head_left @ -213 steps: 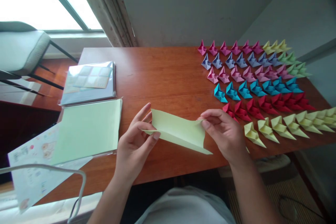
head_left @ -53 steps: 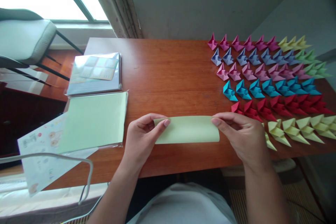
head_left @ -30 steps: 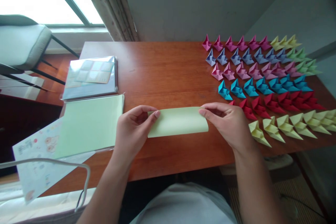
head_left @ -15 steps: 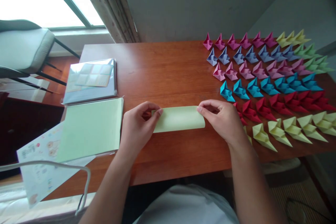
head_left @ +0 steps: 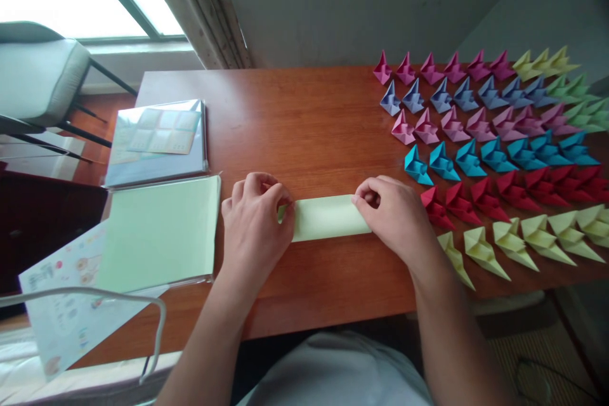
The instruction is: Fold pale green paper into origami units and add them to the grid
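A sheet of pale green paper [head_left: 326, 217], folded over into a long strip, lies on the wooden table in front of me. My left hand [head_left: 259, 216] pinches its left end between thumb and fingers and covers much of that end. At the upper right corner, my right hand [head_left: 392, 216] pinches the paper with thumb and forefinger. To the left rests a stack of light green paper [head_left: 159, 231] in a clear wrapper. Rows of folded paper shapes in several colours, among them a blue one [head_left: 417, 166] and a red one [head_left: 436, 208], stand to the right.
Behind the green stack sits a wrapped pack [head_left: 157, 168] with a patterned card [head_left: 164, 132] on it. A printed sheet [head_left: 66, 304] sticks out under the stack. A white cable [head_left: 95, 293] crosses the lower left. A chair [head_left: 42, 82] stands by the window.
My left hand has turned further over the paper's left end, covering more of it. My right hand has shifted slightly left along the top edge. The camera view has moved a little.
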{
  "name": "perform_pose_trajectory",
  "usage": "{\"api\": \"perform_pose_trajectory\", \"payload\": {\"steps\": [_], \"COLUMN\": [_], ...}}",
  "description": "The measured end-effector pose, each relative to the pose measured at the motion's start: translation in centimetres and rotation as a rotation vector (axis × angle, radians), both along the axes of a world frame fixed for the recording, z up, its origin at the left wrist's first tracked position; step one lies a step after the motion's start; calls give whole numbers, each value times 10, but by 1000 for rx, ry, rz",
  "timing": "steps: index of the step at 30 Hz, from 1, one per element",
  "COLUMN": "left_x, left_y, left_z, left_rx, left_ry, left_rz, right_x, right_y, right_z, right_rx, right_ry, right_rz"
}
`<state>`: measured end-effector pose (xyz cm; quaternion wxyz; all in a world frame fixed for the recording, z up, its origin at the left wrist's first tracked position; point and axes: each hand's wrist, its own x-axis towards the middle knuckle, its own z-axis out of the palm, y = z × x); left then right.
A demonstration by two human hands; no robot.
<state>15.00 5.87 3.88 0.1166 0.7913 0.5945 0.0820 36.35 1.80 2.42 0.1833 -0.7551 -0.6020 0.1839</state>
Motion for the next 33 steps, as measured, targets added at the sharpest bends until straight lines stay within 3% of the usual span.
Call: {"api": "perform_pose_trajectory", "payload": {"steps": [8, 15, 24, 29, 33], "left_x": [1, 6, 6, 10, 13], "left_y": [4, 9, 10, 12, 13], "left_z": [4, 5, 2, 2, 1], "left_rx": [19, -31, -89, -100, -92], "left_ry": [89, 77, 22, 22, -6], "left_rz": [-111, -312, -344, -332, -361], "right_x": [-1, -4, -9, -13, -13], "right_y": [2, 10, 12, 12, 13], "right_z": [5, 13, 19, 14, 11], "right_rx": [-7, -87, -100, -89, -50], "right_ry": [-87, -104, -160, -196, -199], "right_rz": [4, 146, 130, 104, 161]}}
